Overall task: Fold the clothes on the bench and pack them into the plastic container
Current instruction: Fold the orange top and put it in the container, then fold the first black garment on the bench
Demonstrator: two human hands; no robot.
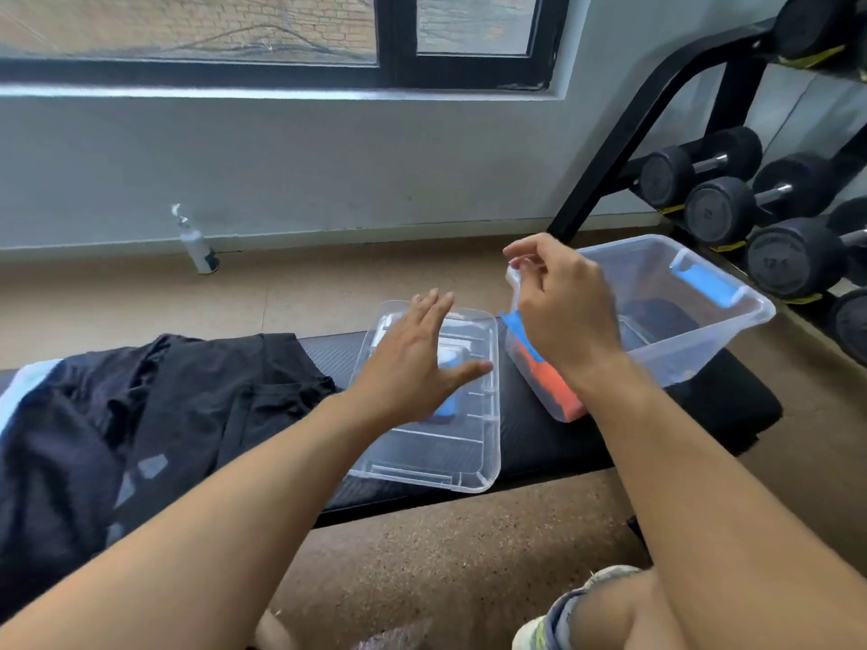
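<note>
A clear plastic container [732, 330] with blue handles sits tilted on the right end of the black bench [553, 438]. An orange garment [556, 391] and a dark one lie inside it. My right hand [563, 307] hovers at the container's near-left corner, fingers loosely curled by the rim; whether it grips the rim is unclear. The clear lid [450, 457] lies flat on the bench to the container's left. My left hand [417, 363] is spread open just above the lid. A heap of dark clothes [155, 415] covers the bench's left part, with a light blue piece at the far left.
A rack of black dumbbells [750, 213] stands at the right, close behind the container. A white bottle [197, 246] stands on the floor by the wall under the window. My knee and shoe [563, 616] are at the bottom right.
</note>
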